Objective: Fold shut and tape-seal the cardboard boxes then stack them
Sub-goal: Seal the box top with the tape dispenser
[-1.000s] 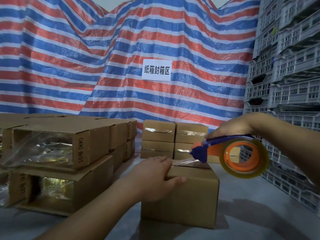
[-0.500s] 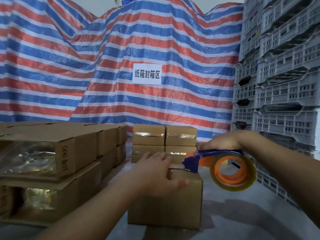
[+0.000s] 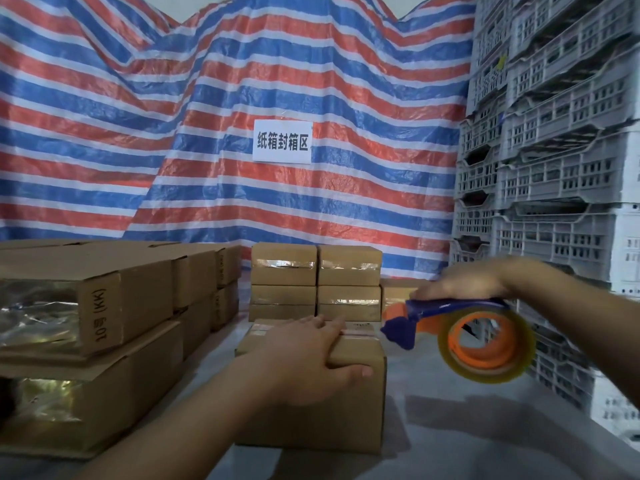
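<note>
A closed cardboard box (image 3: 332,410) stands in front of me, with a strip of clear tape along its top seam. My left hand (image 3: 308,358) lies on its top, fingers spread over the flaps and thumb down the front face. My right hand (image 3: 464,282) grips the blue handle of a tape dispenser (image 3: 460,334) with an orange core and a clear roll. The dispenser hangs just right of the box's far top corner, its blue nose apart from the box. Behind stands a stack of taped boxes (image 3: 315,282).
Unsealed boxes (image 3: 104,306) with plastic showing lie stacked at the left. Grey plastic crates (image 3: 554,168) tower at the right. A striped tarpaulin (image 3: 242,98) with a white sign (image 3: 282,142) hangs behind. Grey floor (image 3: 485,427) lies right of the box.
The dispenser has moved right, off the box's top, and its nose no longer touches the tape. My left hand has stayed on the box. The view has shifted.
</note>
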The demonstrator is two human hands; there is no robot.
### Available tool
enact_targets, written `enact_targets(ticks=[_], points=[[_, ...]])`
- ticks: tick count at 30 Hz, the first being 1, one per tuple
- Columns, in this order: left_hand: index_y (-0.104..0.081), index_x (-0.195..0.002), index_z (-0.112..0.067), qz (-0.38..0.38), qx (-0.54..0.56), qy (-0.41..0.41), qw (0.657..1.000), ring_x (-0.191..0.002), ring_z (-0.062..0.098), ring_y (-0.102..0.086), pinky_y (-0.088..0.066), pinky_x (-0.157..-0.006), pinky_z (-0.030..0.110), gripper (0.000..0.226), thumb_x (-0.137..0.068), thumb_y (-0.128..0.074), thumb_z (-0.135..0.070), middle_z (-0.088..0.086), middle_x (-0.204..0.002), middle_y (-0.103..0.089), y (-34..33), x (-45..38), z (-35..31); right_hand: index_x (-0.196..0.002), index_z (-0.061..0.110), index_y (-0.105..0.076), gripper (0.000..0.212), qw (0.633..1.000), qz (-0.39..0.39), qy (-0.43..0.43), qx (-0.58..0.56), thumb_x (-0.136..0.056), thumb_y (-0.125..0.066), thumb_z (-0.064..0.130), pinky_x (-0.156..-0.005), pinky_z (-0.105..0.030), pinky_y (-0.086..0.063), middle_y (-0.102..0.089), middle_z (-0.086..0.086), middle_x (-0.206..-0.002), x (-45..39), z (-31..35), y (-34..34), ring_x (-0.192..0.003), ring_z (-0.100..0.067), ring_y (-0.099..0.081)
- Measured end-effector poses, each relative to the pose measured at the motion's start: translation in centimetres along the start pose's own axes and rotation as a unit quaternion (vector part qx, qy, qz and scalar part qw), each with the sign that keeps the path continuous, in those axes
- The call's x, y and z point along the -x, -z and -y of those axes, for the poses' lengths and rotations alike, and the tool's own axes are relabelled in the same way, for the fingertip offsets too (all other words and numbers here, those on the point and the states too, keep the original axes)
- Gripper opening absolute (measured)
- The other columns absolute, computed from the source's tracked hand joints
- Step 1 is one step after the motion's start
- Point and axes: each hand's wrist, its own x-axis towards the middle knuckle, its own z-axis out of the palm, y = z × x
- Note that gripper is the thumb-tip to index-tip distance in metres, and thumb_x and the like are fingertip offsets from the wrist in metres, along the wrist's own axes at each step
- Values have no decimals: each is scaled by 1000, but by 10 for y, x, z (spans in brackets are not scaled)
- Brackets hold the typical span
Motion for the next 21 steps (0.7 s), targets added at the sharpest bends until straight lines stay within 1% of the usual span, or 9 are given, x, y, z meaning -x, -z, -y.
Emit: enact_targets(ticks=[3, 5, 7, 9, 11, 13, 17, 19, 21], points=[[-3, -153, -44, 20, -3, -4, 1000, -147, 24, -22, -21, -116, 46, 83, -85, -32, -81, -2, -164, -16, 2, 0, 0, -77, 32, -71, 47, 1000, -7, -1, -18, -99, -40, 60, -73, -27, -46, -68, 12, -64, -2, -1, -17, -54, 2, -61], [-13, -153, -42, 34, 5, -3, 999, -142, 23, -30, -28, -112, 45, 81, -86, -37, -79, -2, -161, -22, 8, -3, -2, -77, 30, -68, 48, 999, -12, -7, -31, -99, -40, 62, -72, -26, -45, -66, 15, -58, -4, -4, -20, -49, 5, -60], [-27, -149, -35, 19, 10, -20, 1000, -136, 21, -37, -34, -107, 41, 78, -85, -44, -76, -1, -157, -28, 15, -9, -10, -76, 31, -72, 51, 999, -19, -18, -42, -96, -42, 67, -76, -29, -45, -67, 17, -57, -5, -8, -21, -49, 6, -60], [-26, -150, -33, -3, 29, -54, 998, -142, 20, -29, -28, -112, 40, 79, -85, -47, -74, -2, -160, -23, 16, -14, -22, -72, 33, -73, 51, 999, -28, -19, -37, -93, -43, 70, -73, -29, -44, -65, 20, -54, -6, -11, -22, -47, 7, -59], [-19, -153, -34, 0, 44, -76, 996, -144, 17, -27, -25, -114, 39, 79, -88, -47, -71, -5, -162, -21, 10, -16, -32, -77, 28, -68, 49, 998, -37, -11, -46, -93, -45, 69, -69, -27, -43, -65, 18, -53, -9, -15, -25, -45, 7, -58], [-14, -155, -32, -4, 18, -76, 997, -145, 16, -25, -23, -116, 38, 81, -90, -46, -69, -6, -162, -20, 1, -17, -35, -78, 27, -67, 49, 998, -41, 3, -54, -94, -45, 68, -68, -27, -43, -66, 16, -56, -8, -20, -26, -46, 5, -59], [-11, -156, -32, -12, 10, -67, 998, -148, 16, -20, -18, -117, 37, 83, -90, -44, -70, -7, -164, -14, -3, -17, -31, -89, 24, -70, 53, 992, -22, 51, -112, -91, -46, 71, -73, -31, -49, -70, 1, -75, 9, -34, -10, -65, -12, -61], [-8, -156, -32, -8, 5, -67, 998, -149, 17, -17, -17, -118, 38, 84, -90, -42, -70, -8, -164, -11, -4, -17, -32, -86, 22, -70, 62, 997, -21, 34, -68, -85, -45, 78, -71, -28, -50, -70, 3, -72, 20, -31, -1, -60, -13, -62], [-9, -156, -31, -10, 2, -70, 998, -149, 17, -17, -15, -118, 39, 83, -91, -42, -70, -7, -164, -11, -6, -16, -33, -92, 24, -71, 75, 998, -50, 8, 27, -72, -42, 90, -83, -33, -53, -73, 3, -83, 21, -17, -1, -73, -16, -69]])
